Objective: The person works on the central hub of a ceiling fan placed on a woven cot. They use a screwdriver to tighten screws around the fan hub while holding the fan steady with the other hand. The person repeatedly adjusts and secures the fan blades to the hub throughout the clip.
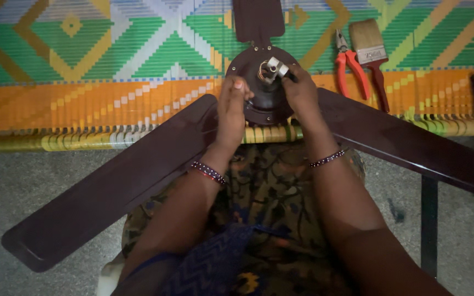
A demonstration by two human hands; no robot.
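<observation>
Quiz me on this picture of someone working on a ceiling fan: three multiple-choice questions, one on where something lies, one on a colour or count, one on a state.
1. Where do the pliers lie?
A. On the woven mat, right of the fan hub
B. On the floor
C. In the person's lap

2. How many fan blades show?
A. One
B. Three
C. Five

3. What are the two hands doing?
A. Resting in the lap
B. Holding the paintbrush
C. Both at the fan hub

Answers:
1. A: the red-handled pliers sit on the woven mat beside the paintbrush.
2. B: three dark blades spread from the fan hub.
3. C: the left hand grips the hub's edge, and the right hand is at its metal centre piece.
</observation>
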